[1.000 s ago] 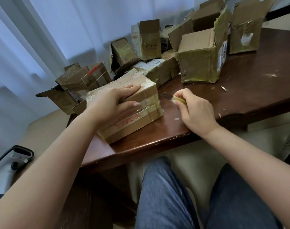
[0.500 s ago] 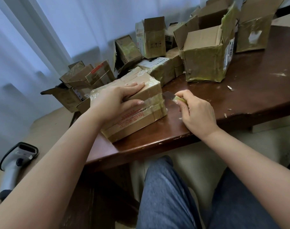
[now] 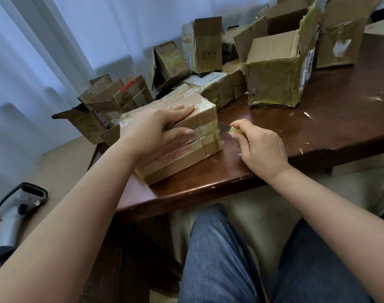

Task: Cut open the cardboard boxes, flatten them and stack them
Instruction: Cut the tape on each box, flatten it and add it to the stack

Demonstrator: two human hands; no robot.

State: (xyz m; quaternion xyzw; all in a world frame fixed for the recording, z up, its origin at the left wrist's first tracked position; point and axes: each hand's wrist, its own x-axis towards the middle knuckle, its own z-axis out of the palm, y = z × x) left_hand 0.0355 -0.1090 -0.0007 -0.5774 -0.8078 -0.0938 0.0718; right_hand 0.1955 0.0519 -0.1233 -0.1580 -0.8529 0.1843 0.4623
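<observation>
A sealed, taped cardboard box (image 3: 182, 156) with red print lies at the near left corner of the dark wooden table (image 3: 318, 127). My left hand (image 3: 158, 130) rests over its top, fingers spread flat and thumb down the near face. My right hand (image 3: 256, 145) grips a small knife (image 3: 227, 129) with a yellow-green handle. The blade tip touches the box's right end at the tape seam.
Several opened, tape-covered boxes crowd the back of the table, the largest (image 3: 276, 82) just beyond my right hand. More opened boxes (image 3: 108, 106) lie on the floor to the left. A grey barcode scanner (image 3: 14, 213) lies at lower left. Tape scraps (image 3: 307, 114) dot the tabletop.
The view has shifted slightly. My right hand has brought the knife a little closer, so the blade now meets the box's right end. My left hand has stayed on the box.
</observation>
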